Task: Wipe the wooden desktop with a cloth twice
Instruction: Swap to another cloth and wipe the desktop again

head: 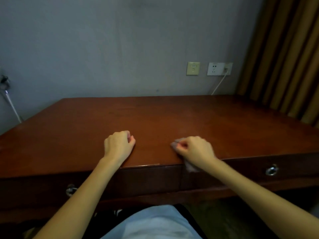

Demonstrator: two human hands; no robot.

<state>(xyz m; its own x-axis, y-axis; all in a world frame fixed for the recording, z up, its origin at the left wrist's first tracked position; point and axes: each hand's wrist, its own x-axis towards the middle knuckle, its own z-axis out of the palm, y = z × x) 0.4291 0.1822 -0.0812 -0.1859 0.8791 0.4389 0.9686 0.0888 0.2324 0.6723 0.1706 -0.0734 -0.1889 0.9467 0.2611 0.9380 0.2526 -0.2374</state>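
Note:
A reddish-brown wooden desktop (172, 118) fills the middle of the view, reaching back to the wall. My right hand (195, 148) rests near the front edge, fingers closed on a small pale pink cloth (190, 167). Part of the cloth shows at my fingertips and part hangs over the desk's front edge under my wrist. My left hand (119, 144) lies on the desktop left of it as a loose fist, holding nothing.
Two drawers with metal ring pulls (271, 169) (71, 189) sit below the front edge. Wall sockets (216, 69) with a white cable are behind the desk at right. Striped brown curtains (284, 57) hang at the right. A cable runs down the far left wall.

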